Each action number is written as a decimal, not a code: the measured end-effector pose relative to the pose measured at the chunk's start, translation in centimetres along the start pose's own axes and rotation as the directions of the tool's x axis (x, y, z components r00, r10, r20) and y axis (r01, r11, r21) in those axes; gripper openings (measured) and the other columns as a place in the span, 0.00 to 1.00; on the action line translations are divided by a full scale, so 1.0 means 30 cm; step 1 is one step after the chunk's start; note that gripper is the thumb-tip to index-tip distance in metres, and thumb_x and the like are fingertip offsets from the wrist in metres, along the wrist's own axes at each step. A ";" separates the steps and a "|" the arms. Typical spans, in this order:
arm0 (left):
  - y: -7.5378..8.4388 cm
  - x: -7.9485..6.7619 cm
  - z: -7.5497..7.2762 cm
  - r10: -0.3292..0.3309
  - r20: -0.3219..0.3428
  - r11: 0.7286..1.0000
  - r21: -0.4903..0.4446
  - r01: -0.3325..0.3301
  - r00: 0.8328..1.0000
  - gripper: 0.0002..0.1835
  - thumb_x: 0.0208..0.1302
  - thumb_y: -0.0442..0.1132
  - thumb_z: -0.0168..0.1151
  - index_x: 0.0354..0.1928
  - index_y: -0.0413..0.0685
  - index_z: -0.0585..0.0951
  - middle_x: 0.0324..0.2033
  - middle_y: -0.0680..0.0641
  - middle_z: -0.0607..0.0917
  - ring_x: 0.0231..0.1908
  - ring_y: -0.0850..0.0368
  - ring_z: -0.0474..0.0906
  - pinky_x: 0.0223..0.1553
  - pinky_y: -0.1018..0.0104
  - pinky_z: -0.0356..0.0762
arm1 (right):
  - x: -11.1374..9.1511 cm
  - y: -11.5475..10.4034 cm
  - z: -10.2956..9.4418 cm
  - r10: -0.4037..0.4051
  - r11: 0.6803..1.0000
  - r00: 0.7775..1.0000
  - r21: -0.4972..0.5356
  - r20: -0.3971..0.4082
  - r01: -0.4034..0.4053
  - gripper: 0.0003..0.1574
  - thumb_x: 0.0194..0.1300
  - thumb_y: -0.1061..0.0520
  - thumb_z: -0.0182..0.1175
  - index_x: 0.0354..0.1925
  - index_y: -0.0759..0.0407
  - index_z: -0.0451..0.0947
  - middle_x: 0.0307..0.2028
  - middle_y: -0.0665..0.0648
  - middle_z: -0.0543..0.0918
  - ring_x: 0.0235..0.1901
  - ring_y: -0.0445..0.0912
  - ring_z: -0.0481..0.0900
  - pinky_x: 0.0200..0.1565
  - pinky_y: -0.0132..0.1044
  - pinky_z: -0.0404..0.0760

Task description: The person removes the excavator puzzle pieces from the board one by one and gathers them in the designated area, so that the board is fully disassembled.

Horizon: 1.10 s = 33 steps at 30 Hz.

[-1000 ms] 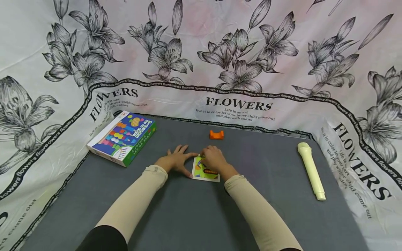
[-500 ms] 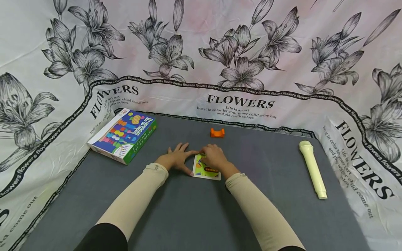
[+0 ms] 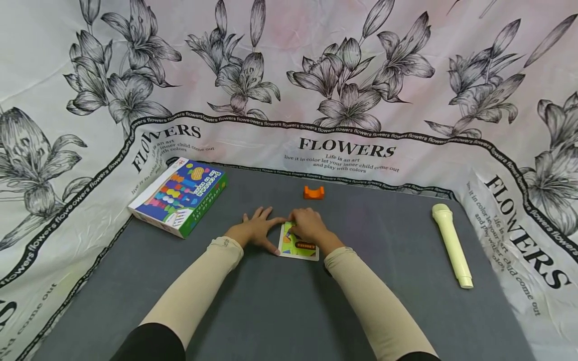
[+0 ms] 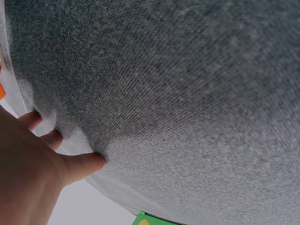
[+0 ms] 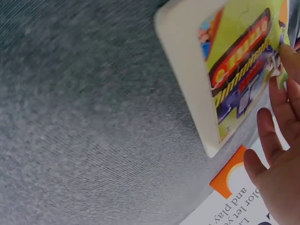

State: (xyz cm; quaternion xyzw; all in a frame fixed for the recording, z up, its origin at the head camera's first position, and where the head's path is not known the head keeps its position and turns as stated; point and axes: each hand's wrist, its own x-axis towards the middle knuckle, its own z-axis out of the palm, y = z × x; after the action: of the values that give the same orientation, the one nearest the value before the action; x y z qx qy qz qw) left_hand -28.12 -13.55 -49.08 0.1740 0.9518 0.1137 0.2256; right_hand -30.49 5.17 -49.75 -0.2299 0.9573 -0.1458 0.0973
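Note:
A small white-framed jigsaw puzzle board (image 3: 298, 257) lies on the grey table between the hands, with a bright green, yellow and orange picture. My left hand (image 3: 257, 231) rests at its left side, fingers spread, with thumb and forefinger against the board. In the left wrist view those fingers touch the grey cloth. Over the board's upper right part, my right hand (image 3: 309, 226) bends down and hides that corner. The right wrist view shows the right thumb and forefinger pinching a small puzzle piece (image 5: 280, 77) at the picture's edge.
Beyond the board stands a small orange notched block (image 3: 313, 193). A blue and green game box (image 3: 180, 195) lies at the back left. On the right is a pale yellow tube-shaped object (image 3: 453, 245). A white flower-printed cloth (image 3: 253, 143) rises behind the table.
Both hands stay at the board, with almost no movement. The whole head view shifts slightly.

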 end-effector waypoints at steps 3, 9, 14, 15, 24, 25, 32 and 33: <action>-0.004 0.003 0.009 0.002 -0.012 1.000 0.009 -0.002 1.000 0.55 0.43 0.68 0.72 0.74 0.74 0.57 0.76 0.42 0.44 0.75 0.37 0.36 0.63 0.24 0.42 | -0.002 0.008 0.003 -0.007 1.000 1.000 0.027 -0.016 0.008 0.16 0.62 0.51 0.67 0.48 0.52 0.80 0.46 0.52 0.84 0.50 0.52 0.77 0.59 0.52 0.70; -0.005 0.009 0.005 0.004 -0.006 1.000 0.012 -0.004 1.000 0.55 0.43 0.68 0.72 0.74 0.72 0.57 0.76 0.42 0.44 0.75 0.38 0.36 0.63 0.24 0.41 | -0.008 0.020 -0.003 -0.041 0.996 0.998 0.072 -0.047 0.045 0.18 0.62 0.53 0.67 0.51 0.51 0.81 0.48 0.52 0.85 0.51 0.50 0.78 0.60 0.51 0.69; -0.001 0.006 0.001 0.005 0.003 1.000 0.007 -0.005 1.000 0.55 0.43 0.68 0.72 0.74 0.73 0.57 0.76 0.42 0.44 0.75 0.37 0.35 0.63 0.24 0.40 | -0.013 0.025 -0.003 -0.062 0.995 0.995 0.077 -0.074 0.068 0.14 0.61 0.53 0.68 0.46 0.49 0.81 0.45 0.51 0.85 0.47 0.49 0.79 0.58 0.51 0.70; -0.002 0.006 0.000 0.005 0.007 1.000 0.004 -0.005 1.000 0.54 0.44 0.68 0.72 0.74 0.73 0.57 0.76 0.42 0.43 0.75 0.37 0.35 0.63 0.24 0.40 | -0.013 0.026 -0.002 -0.062 0.995 0.995 0.076 -0.077 0.068 0.14 0.61 0.53 0.68 0.46 0.49 0.81 0.44 0.51 0.86 0.47 0.49 0.79 0.58 0.50 0.70; -0.004 0.023 0.018 -0.036 -0.023 0.999 -0.032 0.035 0.999 0.37 0.64 0.68 0.52 0.73 0.71 0.59 0.76 0.41 0.44 0.75 0.36 0.34 0.62 0.23 0.38 | -0.015 0.019 0.001 -0.099 0.993 0.991 0.061 -0.085 0.104 0.13 0.61 0.53 0.68 0.45 0.49 0.81 0.45 0.51 0.86 0.47 0.49 0.79 0.56 0.51 0.71; -0.003 0.026 0.025 -0.039 -0.032 0.999 -0.028 0.038 0.999 0.36 0.65 0.68 0.51 0.73 0.71 0.59 0.76 0.41 0.44 0.75 0.36 0.34 0.62 0.22 0.38 | -0.015 0.019 0.001 -0.099 0.993 0.992 0.057 -0.082 0.104 0.13 0.61 0.53 0.68 0.45 0.49 0.81 0.45 0.51 0.86 0.47 0.49 0.79 0.56 0.51 0.71; 0.010 0.035 0.043 -0.056 -0.064 0.997 -0.049 0.053 0.996 0.35 0.66 0.67 0.51 0.73 0.70 0.59 0.76 0.41 0.43 0.74 0.35 0.33 0.61 0.22 0.36 | -0.016 0.016 -0.007 -0.079 0.992 0.994 0.097 -0.078 0.086 0.11 0.64 0.54 0.65 0.46 0.50 0.81 0.46 0.52 0.86 0.48 0.49 0.79 0.58 0.52 0.70; 0.011 0.035 0.043 -0.058 -0.065 0.997 -0.051 0.054 0.996 0.35 0.66 0.67 0.51 0.73 0.70 0.59 0.76 0.41 0.43 0.74 0.36 0.33 0.61 0.22 0.36 | -0.016 0.016 -0.007 -0.074 0.990 0.994 0.113 -0.079 0.083 0.10 0.65 0.55 0.64 0.45 0.50 0.81 0.45 0.52 0.86 0.48 0.49 0.79 0.58 0.52 0.70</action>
State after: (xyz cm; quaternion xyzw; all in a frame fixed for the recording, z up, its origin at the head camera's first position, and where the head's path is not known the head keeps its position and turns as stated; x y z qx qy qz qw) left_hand -28.30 -12.66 -50.52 0.1377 0.9602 0.1363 0.2011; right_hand -30.31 5.86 -49.66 -0.2557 0.9404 -0.2134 0.0690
